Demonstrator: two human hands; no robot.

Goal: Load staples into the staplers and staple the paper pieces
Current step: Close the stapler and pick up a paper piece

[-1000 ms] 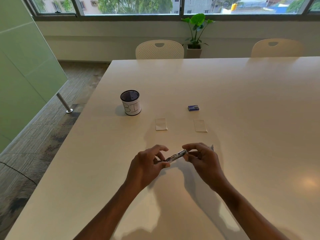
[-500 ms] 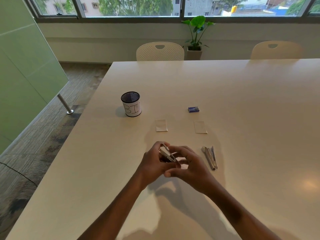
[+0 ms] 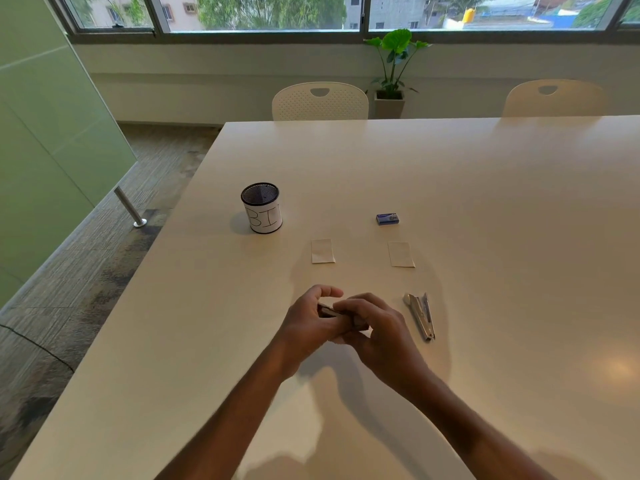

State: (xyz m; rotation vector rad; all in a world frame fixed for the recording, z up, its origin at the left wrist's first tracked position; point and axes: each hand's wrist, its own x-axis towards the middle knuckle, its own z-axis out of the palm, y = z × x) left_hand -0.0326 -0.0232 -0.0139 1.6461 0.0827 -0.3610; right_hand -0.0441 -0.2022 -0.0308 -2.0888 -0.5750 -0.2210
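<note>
Both hands hold one small metal stapler point(image 3: 327, 311) just above the table; most of it is hidden between the fingers. My left hand point(image 3: 306, 322) grips its left end and my right hand point(image 3: 375, 332) covers its right end. A second silver stapler point(image 3: 420, 315) lies on the table to the right of my hands. Two small paper pieces point(image 3: 322, 251) point(image 3: 401, 254) lie side by side beyond the hands. A little blue staple box point(image 3: 387, 219) sits behind the right paper.
A black mesh cup point(image 3: 261, 207) with a white label reading "BIN" stands at the back left of the white table point(image 3: 485, 202). Two white chairs point(image 3: 320, 102) and a potted plant point(image 3: 393, 74) are at the far edge. The table's left edge drops to the floor.
The stapler was held stretched between both hands, then tipped up in the left hand. Now both hands close around it, lying flatter. The second stapler came into sight once the right hand shifted left.
</note>
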